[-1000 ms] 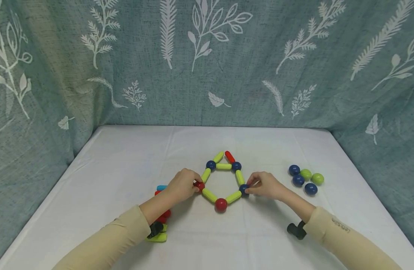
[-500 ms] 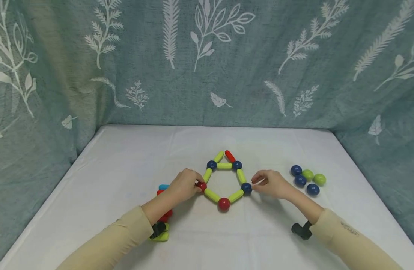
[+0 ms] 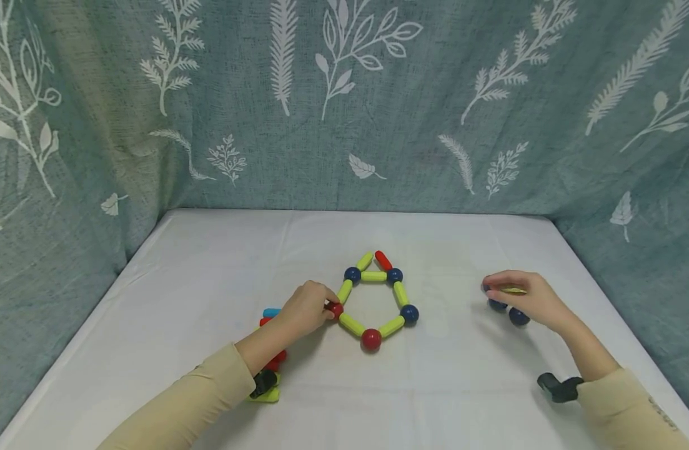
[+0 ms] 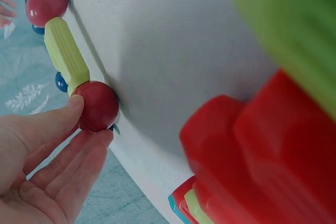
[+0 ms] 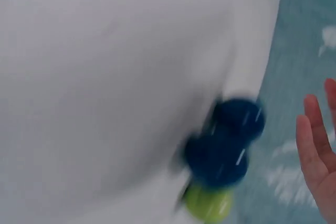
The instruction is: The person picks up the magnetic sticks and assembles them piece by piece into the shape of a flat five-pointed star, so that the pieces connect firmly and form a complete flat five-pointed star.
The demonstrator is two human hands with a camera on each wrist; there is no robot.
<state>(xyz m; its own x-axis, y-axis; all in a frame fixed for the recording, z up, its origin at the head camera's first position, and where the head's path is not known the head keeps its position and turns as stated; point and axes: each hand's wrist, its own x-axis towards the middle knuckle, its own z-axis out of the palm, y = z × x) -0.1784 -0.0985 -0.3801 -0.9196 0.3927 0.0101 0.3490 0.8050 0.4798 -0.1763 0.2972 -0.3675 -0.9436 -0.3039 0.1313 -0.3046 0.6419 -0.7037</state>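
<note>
At the centre of the table lies a ring of yellow-green rods joined by balls. My left hand pinches the red ball at the ring's left corner between thumb and fingers. Another red ball forms the near corner, and a blue ball the right one. Two rods, one of them a red rod, lean toward each other at the far end. My right hand hovers over the loose blue balls, fingers extended in the right wrist view, partly hiding the group. A loose green ball shows there too.
Beside my left forearm lies a pile of red rods, a blue rod and green rods, partly covered by the arm. A patterned curtain hangs behind the white table.
My right hand has let go of the blue ball at the ring's right corner and moved right to the loose balls. The left hand keeps its hold on the red ball.
</note>
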